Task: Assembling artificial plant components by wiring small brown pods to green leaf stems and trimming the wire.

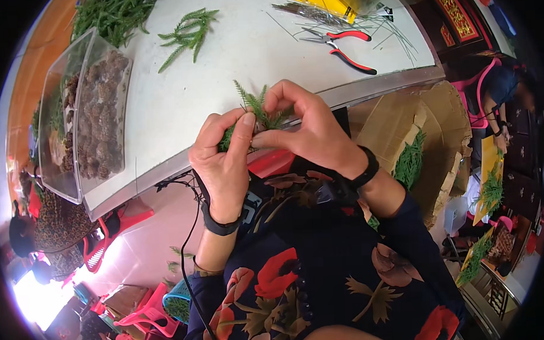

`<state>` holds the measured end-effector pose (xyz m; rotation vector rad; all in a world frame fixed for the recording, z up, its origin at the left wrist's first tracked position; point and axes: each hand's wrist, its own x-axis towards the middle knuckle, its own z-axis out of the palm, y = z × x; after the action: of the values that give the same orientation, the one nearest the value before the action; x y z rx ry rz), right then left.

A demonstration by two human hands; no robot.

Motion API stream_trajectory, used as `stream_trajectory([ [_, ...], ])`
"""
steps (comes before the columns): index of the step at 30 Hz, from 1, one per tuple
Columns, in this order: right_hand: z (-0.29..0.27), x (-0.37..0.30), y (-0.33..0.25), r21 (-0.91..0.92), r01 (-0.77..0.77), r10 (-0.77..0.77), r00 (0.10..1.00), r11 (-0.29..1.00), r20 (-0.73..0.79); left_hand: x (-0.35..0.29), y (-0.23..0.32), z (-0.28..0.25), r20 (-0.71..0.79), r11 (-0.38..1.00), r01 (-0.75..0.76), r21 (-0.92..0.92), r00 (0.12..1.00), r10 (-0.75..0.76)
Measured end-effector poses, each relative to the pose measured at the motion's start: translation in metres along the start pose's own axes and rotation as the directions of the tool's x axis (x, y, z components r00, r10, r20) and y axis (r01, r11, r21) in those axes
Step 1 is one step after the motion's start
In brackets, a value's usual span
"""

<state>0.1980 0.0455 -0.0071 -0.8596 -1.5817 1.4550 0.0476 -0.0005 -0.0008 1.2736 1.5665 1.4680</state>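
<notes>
At the near edge of the white table, my left hand [222,163] pinches a green artificial pine sprig [250,97] between thumb and fingers. My right hand [312,129] is closed on the same sprig from the other side, its thumb near my left thumb. My fingers hide the base of the sprig. Farther up the table lie loose pine sprigs [189,36]. To the right rest long-nose pliers [334,41] with red and black handles, jaws parted, beside scattered thin green wires [399,36].
A clear plastic box [82,125] of pine cones [102,110] stands at the table's left end, below a heap of greenery [114,19]. Yellow packaging [326,1] lies at the back. An opened cardboard box [432,113] with greenery stands right; another person [503,96] works beyond.
</notes>
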Motion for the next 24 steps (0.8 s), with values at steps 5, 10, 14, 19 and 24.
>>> stream_trajectory([
  [5, -0.024, 0.013, -0.017, 0.027, 0.065, -0.066, 0.997, 0.998, 0.036, 0.002, -0.001, 0.001, 0.019, 0.989, 0.049, -0.14, 0.999, -0.046],
  [10, -0.028, 0.031, -0.023, -0.19, 0.017, 0.01, 0.991, 0.982, 0.137, 0.004, -0.002, -0.002, 0.117, 0.95, 0.179, -0.257, 0.981, -0.153],
  [14, -0.028, 0.035, -0.023, -0.231, 0.003, 0.045, 0.978, 0.973, 0.202, 0.005, 0.001, -0.007, 0.247, 0.834, 0.385, -0.396, 0.919, -0.307],
  [19, -0.03, 0.041, -0.016, -0.243, 0.304, -0.231, 0.93, 0.921, 0.286, 0.008, -0.003, -0.018, 0.423, 0.654, 0.576, -0.491, 0.814, -0.399],
  [24, -0.037, 0.046, -0.017, -0.167, 0.603, -0.509, 0.767, 0.781, 0.391, 0.018, -0.005, -0.027, 0.598, 0.499, 0.723, -0.477, 0.683, -0.419],
])
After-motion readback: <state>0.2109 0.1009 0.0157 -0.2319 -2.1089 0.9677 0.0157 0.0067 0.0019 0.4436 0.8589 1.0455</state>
